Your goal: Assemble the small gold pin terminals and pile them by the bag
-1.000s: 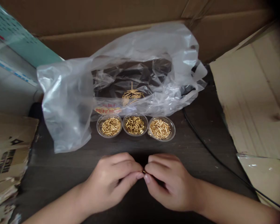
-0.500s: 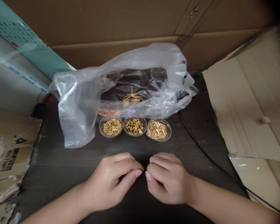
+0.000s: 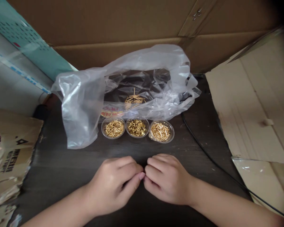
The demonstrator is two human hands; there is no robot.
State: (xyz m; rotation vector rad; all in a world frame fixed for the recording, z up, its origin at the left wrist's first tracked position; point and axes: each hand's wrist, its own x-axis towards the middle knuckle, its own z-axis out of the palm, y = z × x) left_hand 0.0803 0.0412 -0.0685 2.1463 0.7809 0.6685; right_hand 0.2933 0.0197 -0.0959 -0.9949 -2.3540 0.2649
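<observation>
Curling close together over the dark counter [image 3: 61, 186], the left hand [image 3: 113, 186] and right hand [image 3: 167, 179] nearly touch, and I cannot tell if they hold anything. Straight ahead, three clear cups [image 3: 137, 119] of gold pins [image 3: 137, 127] sit side by side before a plastic bag [image 3: 82, 107].

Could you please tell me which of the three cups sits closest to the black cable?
The right-hand cup; the middle cup and left cup sit further away.
</observation>
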